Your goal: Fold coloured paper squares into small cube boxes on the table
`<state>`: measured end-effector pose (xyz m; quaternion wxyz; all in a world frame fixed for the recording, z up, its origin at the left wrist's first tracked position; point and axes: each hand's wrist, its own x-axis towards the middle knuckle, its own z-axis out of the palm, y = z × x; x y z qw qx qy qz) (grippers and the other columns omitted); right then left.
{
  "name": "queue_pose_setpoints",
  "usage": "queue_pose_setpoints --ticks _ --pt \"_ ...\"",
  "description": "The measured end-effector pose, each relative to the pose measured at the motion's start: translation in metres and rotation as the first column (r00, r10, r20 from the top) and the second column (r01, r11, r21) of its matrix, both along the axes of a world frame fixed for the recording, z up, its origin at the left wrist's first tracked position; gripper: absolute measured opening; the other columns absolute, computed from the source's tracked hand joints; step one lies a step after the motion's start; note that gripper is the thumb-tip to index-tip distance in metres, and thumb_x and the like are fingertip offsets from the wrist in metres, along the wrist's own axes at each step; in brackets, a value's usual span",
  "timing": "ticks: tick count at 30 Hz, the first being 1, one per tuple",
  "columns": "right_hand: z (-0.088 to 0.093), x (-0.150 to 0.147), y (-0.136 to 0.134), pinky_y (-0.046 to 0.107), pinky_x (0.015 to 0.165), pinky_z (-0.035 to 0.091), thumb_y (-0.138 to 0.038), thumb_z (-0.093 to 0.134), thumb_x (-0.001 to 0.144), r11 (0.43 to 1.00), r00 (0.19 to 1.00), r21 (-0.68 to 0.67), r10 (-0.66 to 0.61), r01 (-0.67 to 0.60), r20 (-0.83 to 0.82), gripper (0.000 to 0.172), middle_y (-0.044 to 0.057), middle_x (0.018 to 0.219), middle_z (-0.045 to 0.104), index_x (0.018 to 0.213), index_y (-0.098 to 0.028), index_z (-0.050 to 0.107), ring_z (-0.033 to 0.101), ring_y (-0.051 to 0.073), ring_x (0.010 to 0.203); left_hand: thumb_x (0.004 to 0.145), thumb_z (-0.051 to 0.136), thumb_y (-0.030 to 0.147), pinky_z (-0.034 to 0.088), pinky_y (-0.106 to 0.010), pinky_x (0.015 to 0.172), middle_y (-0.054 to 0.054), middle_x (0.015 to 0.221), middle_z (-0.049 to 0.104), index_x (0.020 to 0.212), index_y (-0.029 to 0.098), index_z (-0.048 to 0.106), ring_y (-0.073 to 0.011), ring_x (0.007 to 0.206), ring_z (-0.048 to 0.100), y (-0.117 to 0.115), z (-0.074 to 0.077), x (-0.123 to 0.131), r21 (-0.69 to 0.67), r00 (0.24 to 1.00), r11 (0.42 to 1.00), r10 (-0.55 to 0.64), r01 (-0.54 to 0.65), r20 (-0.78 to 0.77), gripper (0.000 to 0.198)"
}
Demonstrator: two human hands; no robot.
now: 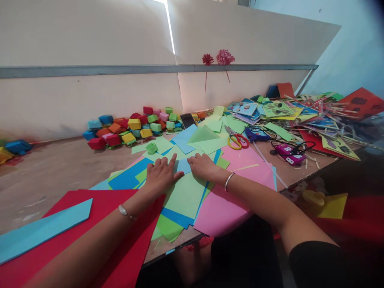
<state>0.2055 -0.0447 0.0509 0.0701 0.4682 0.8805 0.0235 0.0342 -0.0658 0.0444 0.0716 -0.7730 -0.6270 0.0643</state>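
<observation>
A small light blue piece of paper [183,165] lies between my hands on top of a pale green sheet [185,196]. My left hand [162,173] rests at its left side, thumb and forefinger stretched apart, the other fingers slightly bent. On the right edge of the blue piece, my right hand [204,166] has its fingers curled together, pinching at the paper; the fingertips are partly hidden. Just behind my left hand sits a small folded green paper shape [151,148]. Pink paper [228,200] spreads beneath my right forearm, and a red sheet [120,224] under my left.
Scissors [237,138], a blue glue gun [257,134] and a purple power box [289,154] lie to the right. Colourful paper cubes [132,126] are piled along the wall beside a phone [187,120]. Cards and sticks [277,110] heap at far right. The table edge [171,251] is near me.
</observation>
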Motion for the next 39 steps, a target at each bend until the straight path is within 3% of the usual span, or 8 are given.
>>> queue_pose_setpoints --ticks 8,11,13,17,20,26,32,39 --pt "-0.010 0.001 0.006 0.037 0.082 0.044 -0.007 0.033 0.097 1.000 1.000 0.016 0.012 -0.011 -0.024 0.036 0.017 0.122 0.063 0.125 -0.011 0.055 0.054 0.026 0.112 0.096 0.034 0.057 0.043 -0.054 0.093 -0.022 0.128 0.056 0.161 0.023 0.019 -0.0421 0.120 0.052 0.002 -0.003 -0.047 -0.126 0.993 0.987 0.107 -0.101 0.042 0.075" --pt "-0.010 0.001 0.006 0.037 0.081 0.044 -0.005 0.034 0.095 1.000 0.999 0.010 0.017 -0.017 -0.034 0.036 0.017 0.120 0.064 0.123 -0.010 0.057 0.055 0.026 0.111 0.094 0.042 0.052 0.045 -0.053 0.094 -0.023 0.130 0.056 0.162 0.021 0.016 -0.0426 0.122 0.052 0.006 0.003 -0.063 -0.142 0.992 0.982 0.128 -0.124 0.014 0.079" --pt "-0.008 0.001 0.005 0.037 0.081 0.044 -0.005 0.034 0.095 1.000 0.999 -0.006 0.014 -0.014 -0.030 0.036 0.017 0.121 0.064 0.122 -0.010 0.058 0.055 0.026 0.111 0.091 0.048 0.041 0.045 -0.051 0.099 -0.023 0.134 0.055 0.160 0.018 0.023 -0.0412 0.125 0.051 0.009 0.004 -0.067 -0.099 0.997 0.992 0.074 -0.072 0.019 0.077" --pt "-0.007 0.000 0.004 0.038 0.083 0.044 -0.006 0.032 0.096 1.000 0.999 -0.002 0.015 -0.015 -0.033 0.037 0.017 0.122 0.063 0.122 -0.010 0.058 0.054 0.027 0.113 0.096 0.038 0.031 0.033 -0.047 0.116 -0.019 0.155 0.042 0.146 0.015 0.050 -0.0347 0.144 0.037 0.010 -0.005 -0.052 -0.023 0.979 0.983 -0.180 0.183 0.095 0.053" --pt "-0.007 0.000 0.005 0.038 0.086 0.044 -0.008 0.034 0.097 1.000 0.999 0.011 0.019 -0.019 -0.036 0.036 0.017 0.124 0.063 0.125 -0.010 0.057 0.054 0.027 0.115 0.100 0.035 0.045 0.028 -0.054 0.118 -0.018 0.162 0.033 0.150 0.016 0.045 -0.0367 0.151 0.024 0.004 -0.015 -0.027 -0.148 0.937 0.928 -0.327 0.343 0.124 0.058" --pt "-0.006 0.006 0.007 0.039 0.088 0.046 -0.015 0.035 0.100 0.998 0.999 0.026 0.050 -0.050 -0.017 0.035 0.016 0.124 0.064 0.127 -0.012 0.058 0.055 0.027 0.117 0.097 0.038 0.063 0.020 -0.056 0.121 -0.022 0.164 0.023 0.157 0.012 0.031 -0.0371 0.153 0.019 -0.008 -0.026 0.007 -0.085 0.925 0.922 -0.371 0.378 0.083 0.079" --pt "-0.008 0.008 0.008 0.039 0.087 0.046 -0.016 0.036 0.101 0.998 0.998 0.039 0.049 -0.048 -0.028 0.035 0.016 0.125 0.064 0.129 -0.014 0.057 0.056 0.027 0.117 0.093 0.035 0.071 0.028 -0.051 0.120 -0.024 0.163 0.024 0.157 0.010 0.030 -0.0366 0.152 0.024 -0.016 -0.026 0.004 -0.119 0.896 0.891 -0.425 0.439 0.126 0.089" --pt "-0.006 0.005 0.008 0.038 0.086 0.044 -0.009 0.033 0.099 1.000 0.999 0.015 0.015 -0.014 -0.029 0.037 0.015 0.123 0.065 0.129 -0.012 0.055 0.056 0.026 0.116 0.096 0.039 0.064 0.027 -0.052 0.120 -0.020 0.160 0.036 0.146 0.011 0.051 -0.0352 0.151 0.029 -0.035 0.005 -0.021 -0.250 0.949 0.919 -0.315 0.304 -0.004 0.073"
